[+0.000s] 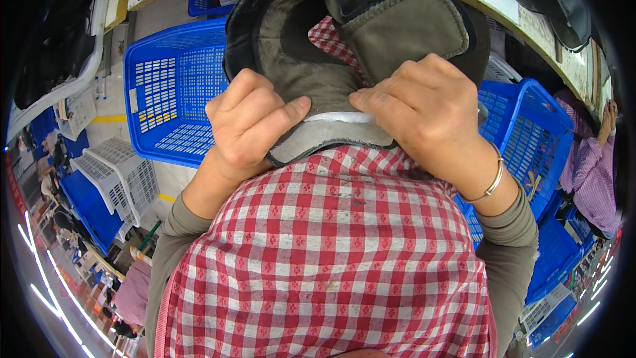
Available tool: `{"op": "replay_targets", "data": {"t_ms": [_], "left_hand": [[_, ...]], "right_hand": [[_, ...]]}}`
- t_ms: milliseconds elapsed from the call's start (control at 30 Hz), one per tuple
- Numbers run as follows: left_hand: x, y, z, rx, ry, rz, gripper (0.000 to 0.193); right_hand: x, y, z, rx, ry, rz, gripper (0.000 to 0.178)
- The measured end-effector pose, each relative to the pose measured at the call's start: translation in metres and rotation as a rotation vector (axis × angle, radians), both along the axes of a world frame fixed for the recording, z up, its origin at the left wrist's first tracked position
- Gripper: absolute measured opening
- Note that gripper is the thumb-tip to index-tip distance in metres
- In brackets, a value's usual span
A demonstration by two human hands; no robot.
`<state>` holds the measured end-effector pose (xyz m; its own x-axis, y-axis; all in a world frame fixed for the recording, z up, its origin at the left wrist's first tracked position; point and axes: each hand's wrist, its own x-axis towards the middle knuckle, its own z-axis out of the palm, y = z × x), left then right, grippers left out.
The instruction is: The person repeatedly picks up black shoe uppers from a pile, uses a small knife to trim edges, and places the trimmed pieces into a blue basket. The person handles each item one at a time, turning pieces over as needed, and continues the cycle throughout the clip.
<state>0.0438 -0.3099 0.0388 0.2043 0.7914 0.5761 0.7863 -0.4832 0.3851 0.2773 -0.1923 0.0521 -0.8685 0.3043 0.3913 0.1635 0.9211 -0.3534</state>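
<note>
Held up against my red-and-white checked apron (331, 245) is a soft sewn piece (285, 53), grey-green and fuzzy inside with black edges. I cannot tell for certain what it is. A rounded flap (411, 23) of it folds over at the top right, and the apron shows through a gap beside it. My left hand (245, 119) is closed on the lower edge at left, its thumb pressing on the lining. My right hand (424, 106), with a bangle on its wrist, grips the same edge at right. A pale strip (339, 118) runs between the two thumbs.
A large blue plastic basket (175, 93) stands beyond my left arm, and another blue basket (530, 132) is at my right. White crates (119, 179) sit at far left. A worn pale table edge (563, 59) curves across the top right. A person in a checked sleeve (589, 172) is at far right.
</note>
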Motion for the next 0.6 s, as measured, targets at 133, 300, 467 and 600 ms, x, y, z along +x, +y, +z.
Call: {"op": "replay_targets", "data": {"t_ms": [133, 300, 467, 600], "left_hand": [[-0.005, 0.007, 0.002, -0.046, 0.028, 0.037, 0.039], [-0.004, 0.014, 0.009, -0.261, -0.007, 0.075, 0.026], [-0.006, 0.012, 0.009, -0.425, -0.084, 0.026, 0.032], [-0.005, 0.011, 0.007, -0.440, -0.108, 0.032, 0.030]], "right_hand": [[0.002, 0.003, 0.012, -0.184, -0.096, 0.049, 0.030], [-0.005, 0.000, 0.000, -0.219, -0.108, -0.053, 0.034], [-0.006, 0.001, -0.020, -0.103, -0.037, -0.110, 0.029], [-0.005, 0.004, -0.019, -0.131, -0.084, -0.113, 0.016]]}}
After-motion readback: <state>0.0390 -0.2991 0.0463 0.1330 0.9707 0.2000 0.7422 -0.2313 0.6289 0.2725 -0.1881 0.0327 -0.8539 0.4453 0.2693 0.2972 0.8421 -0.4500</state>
